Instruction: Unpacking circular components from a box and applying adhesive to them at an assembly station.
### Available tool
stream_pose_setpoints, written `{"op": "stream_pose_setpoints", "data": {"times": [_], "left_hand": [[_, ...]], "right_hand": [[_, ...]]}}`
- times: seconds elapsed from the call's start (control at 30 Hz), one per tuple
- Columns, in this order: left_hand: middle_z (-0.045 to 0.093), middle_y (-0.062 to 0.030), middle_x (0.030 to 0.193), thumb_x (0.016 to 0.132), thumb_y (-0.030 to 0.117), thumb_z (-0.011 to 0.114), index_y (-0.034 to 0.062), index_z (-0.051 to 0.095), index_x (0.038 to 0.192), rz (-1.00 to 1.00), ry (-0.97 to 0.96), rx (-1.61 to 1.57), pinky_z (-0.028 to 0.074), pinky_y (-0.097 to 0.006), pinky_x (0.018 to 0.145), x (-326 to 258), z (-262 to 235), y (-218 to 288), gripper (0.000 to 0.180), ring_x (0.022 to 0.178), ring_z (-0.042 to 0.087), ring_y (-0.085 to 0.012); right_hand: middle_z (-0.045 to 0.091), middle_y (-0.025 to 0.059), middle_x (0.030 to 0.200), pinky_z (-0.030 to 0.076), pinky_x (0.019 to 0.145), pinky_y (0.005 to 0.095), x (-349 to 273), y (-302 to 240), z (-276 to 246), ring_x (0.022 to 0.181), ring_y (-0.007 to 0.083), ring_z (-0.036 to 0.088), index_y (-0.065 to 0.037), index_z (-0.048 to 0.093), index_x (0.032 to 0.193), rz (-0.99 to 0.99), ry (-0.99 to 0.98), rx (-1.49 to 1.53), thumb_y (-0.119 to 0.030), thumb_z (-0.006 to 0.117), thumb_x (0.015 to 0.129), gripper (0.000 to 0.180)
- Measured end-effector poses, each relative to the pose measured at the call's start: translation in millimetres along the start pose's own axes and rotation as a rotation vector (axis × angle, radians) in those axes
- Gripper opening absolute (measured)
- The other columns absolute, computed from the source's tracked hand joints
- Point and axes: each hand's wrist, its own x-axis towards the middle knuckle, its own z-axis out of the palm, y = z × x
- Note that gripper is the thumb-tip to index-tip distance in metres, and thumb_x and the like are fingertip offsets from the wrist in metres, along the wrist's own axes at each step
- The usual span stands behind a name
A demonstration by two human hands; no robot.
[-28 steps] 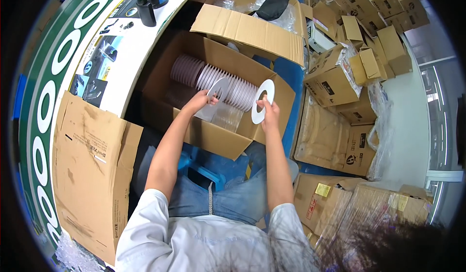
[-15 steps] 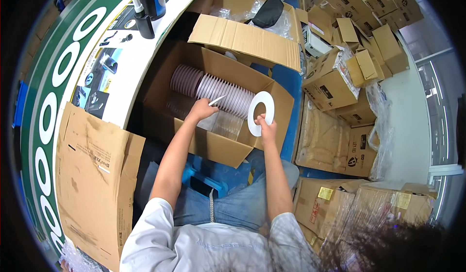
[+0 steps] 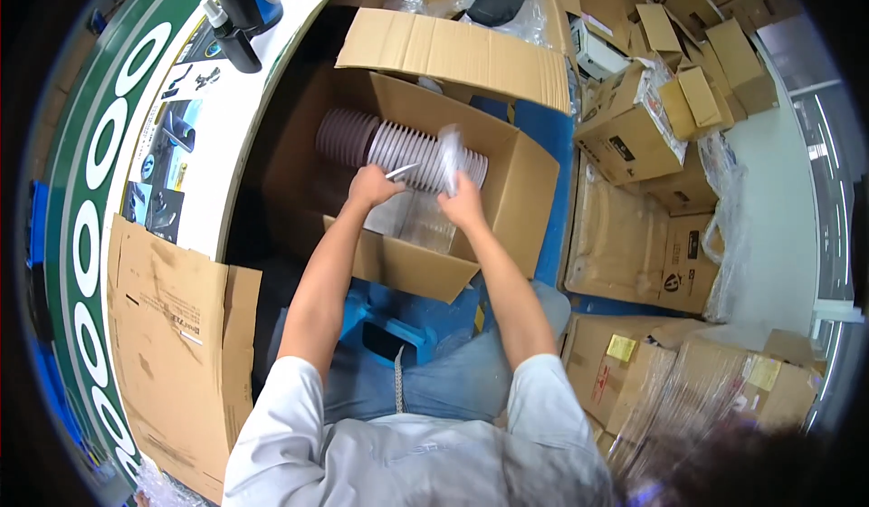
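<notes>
An open cardboard box (image 3: 502, 229) in front of me holds a long row of stacked rings (image 3: 398, 148), pale along most of it and darker at the left end. My left hand (image 3: 372, 187) is closed over the box, with a thin white pointed piece (image 3: 403, 171) sticking out of its fingers; its kind is unclear. My right hand (image 3: 463, 201) grips a flat white ring (image 3: 451, 149), blurred by motion and turned nearly edge-on, at the right part of the row. Clear plastic (image 3: 412, 219) lies in the box below the rings.
White rings (image 3: 87, 247) lie spaced along a green conveyor belt on the left. Dark bottles (image 3: 237, 45) stand on the white table edge. A flattened cardboard sheet (image 3: 172, 344) leans nearby. Another open box (image 3: 453, 52) sits beyond; stacked cartons (image 3: 629, 127) fill the right.
My right hand has moved left and up with the white ring, from beside the box's right end to the row. My left hand has shifted slightly upward. The view has turned a little.
</notes>
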Motion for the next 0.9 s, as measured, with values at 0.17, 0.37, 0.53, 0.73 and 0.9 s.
{"op": "stream_pose_setpoints", "data": {"times": [0.17, 0.37, 0.53, 0.73, 0.9], "left_hand": [[0.066, -0.0218, 0.08, 0.06, 0.038, 0.072, 0.0019, 0.071, 0.082, -0.029, 0.024, -0.112, 0.053, -0.041, 0.078, 6, -10, -3, 0.043, 0.081, 0.066, -0.035], [0.066, -0.0227, 0.077, 0.059, 0.039, 0.073, 0.001, 0.07, 0.081, 0.01, -0.017, -0.119, 0.053, -0.041, 0.075, 7, -18, -25, 0.044, 0.078, 0.067, -0.0342], [0.066, -0.0215, 0.075, 0.06, 0.038, 0.073, 0.001, 0.07, 0.08, 0.071, -0.088, -0.072, 0.053, -0.038, 0.073, 12, -15, -31, 0.042, 0.075, 0.067, -0.0329], [0.066, -0.0204, 0.074, 0.062, 0.035, 0.073, 0.0016, 0.07, 0.08, 0.078, -0.01, -0.298, 0.053, -0.036, 0.073, 8, -7, -14, 0.038, 0.075, 0.067, -0.0312], [0.066, -0.0181, 0.07, 0.063, 0.037, 0.075, 0.0, 0.07, 0.082, 0.028, -0.025, -0.35, 0.052, -0.035, 0.069, -6, -37, -28, 0.042, 0.069, 0.068, -0.0264]], "right_hand": [[0.062, 0.0198, 0.087, 0.048, 0.071, 0.04, 11, -2, 12, 0.079, 0.0326, 0.061, 0.003, 0.052, 0.101, 0.102, 0.343, 0.146, -0.014, 0.062, 0.069, 0.037], [0.062, 0.015, 0.076, 0.047, 0.067, 0.0376, 18, -4, -2, 0.069, 0.0268, 0.06, -0.002, 0.055, 0.088, 0.063, 0.431, 0.681, -0.012, 0.062, 0.073, 0.02], [0.051, 0.0037, 0.064, 0.043, 0.057, 0.028, 17, -17, 13, 0.059, 0.0122, 0.05, -0.005, 0.052, 0.089, -0.253, -0.387, -0.047, -0.005, 0.057, 0.076, 0.013], [0.048, 0.0035, 0.06, 0.042, 0.055, 0.0305, 10, -8, 4, 0.057, 0.0157, 0.05, -0.004, 0.051, 0.08, -0.296, -0.315, -0.108, -0.006, 0.055, 0.074, 0.007], [0.063, 0.0239, 0.077, 0.049, 0.07, 0.045, 3, -49, -17, 0.074, 0.0396, 0.063, -0.001, 0.056, 0.086, -0.053, 0.492, 0.491, -0.019, 0.061, 0.069, 0.025]]}}
